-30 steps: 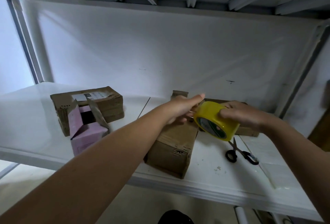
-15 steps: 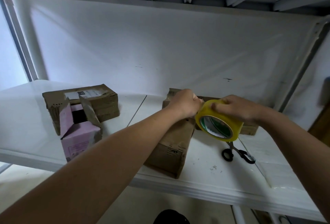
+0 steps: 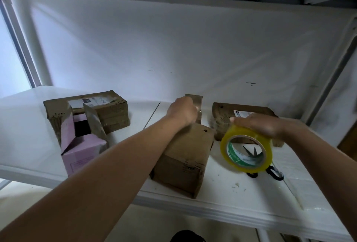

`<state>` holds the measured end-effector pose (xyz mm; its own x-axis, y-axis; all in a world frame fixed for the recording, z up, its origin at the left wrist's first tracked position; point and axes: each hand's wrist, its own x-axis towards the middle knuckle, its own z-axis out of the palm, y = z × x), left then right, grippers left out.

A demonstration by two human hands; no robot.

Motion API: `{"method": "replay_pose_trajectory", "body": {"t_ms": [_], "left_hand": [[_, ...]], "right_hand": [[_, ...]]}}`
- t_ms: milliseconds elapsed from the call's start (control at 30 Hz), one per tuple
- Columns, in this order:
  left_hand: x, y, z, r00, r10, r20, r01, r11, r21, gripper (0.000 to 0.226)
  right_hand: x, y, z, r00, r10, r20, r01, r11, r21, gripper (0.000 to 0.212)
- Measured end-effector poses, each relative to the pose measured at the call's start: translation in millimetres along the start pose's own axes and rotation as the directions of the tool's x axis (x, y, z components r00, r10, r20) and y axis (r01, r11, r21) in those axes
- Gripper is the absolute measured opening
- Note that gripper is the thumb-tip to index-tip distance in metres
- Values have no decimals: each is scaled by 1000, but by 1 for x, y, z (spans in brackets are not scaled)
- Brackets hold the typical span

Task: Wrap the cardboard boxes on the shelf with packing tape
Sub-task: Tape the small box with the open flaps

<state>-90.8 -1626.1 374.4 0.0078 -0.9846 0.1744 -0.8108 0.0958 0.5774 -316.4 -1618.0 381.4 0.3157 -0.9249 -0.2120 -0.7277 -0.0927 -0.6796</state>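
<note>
Hands are spreading apart vs earlier, left hand [image 3: 181, 111] pinching tape end onto center-frame box [image 3: 185, 156], right hand [image 3: 262, 126] gripping tape roll [image 3: 246, 152] center-right, so wrapping's prob. just beginning.

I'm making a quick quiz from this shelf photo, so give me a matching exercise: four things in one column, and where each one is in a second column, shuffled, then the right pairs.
Things:
1. tape roll
2. scissors
3. pink box
4. middle cardboard box

Places:
A. open-flapped, in front of the far left cardboard box
B. under the left hand
C. gripped in the right hand
D. flat on the shelf, partly behind the roll

Pairs: 1-C, 2-D, 3-A, 4-B
</note>
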Motion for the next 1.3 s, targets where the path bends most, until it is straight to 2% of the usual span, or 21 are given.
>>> {"method": "replay_pose_trajectory", "body": {"t_ms": [67,267,567,633,733,800,867,967,1067,1133,1233,1267,1300], "left_hand": [[3,-6,7,999,-27,32,26,999,34,30],[9,-16,12,996,-64,62,54,986,159,15],[10,-28,18,999,-31,22,22,949,315,22],[10,-32,21,999,50,-12,-41,912,408,23],[9,-38,27,961,266,-76,-167,777,606,21],[9,-42,32,940,335,-70,-198,700,686,23],[9,-46,37,945,319,-76,-172,680,713,29],[12,-48,34,950,270,-157,-83,704,705,45],[15,-44,26,953,273,-135,-76,642,763,57],[18,-36,24,941,327,-90,-129,590,797,50],[17,-16,32,894,449,17,-296,560,774,30],[16,-10,38,878,476,53,-352,567,745,22],[16,-5,44,871,484,86,-399,593,699,23]], "right_hand": [[5,-4,-3,999,51,-11,-52,998,-39,61],[29,-11,4,995,90,-32,-95,967,-235,53],[47,-24,5,979,205,-6,-190,898,-398,41],[49,-25,8,975,222,3,-199,879,-434,43],[50,-26,15,967,254,11,-218,850,-480,60],[52,-27,20,964,264,2,-228,834,-502,66],[54,-28,22,962,272,-10,-238,824,-514,69],[56,-29,25,959,283,-5,-245,821,-515,70],[57,-27,28,957,289,15,-239,820,-520,68],[57,-25,28,957,290,19,-238,819,-522,67],[56,-23,30,956,293,17,-240,816,-526,64],[56,-23,31,959,284,13,-234,817,-527,63],[55,-23,31,964,266,10,-220,819,-530,61]]}}
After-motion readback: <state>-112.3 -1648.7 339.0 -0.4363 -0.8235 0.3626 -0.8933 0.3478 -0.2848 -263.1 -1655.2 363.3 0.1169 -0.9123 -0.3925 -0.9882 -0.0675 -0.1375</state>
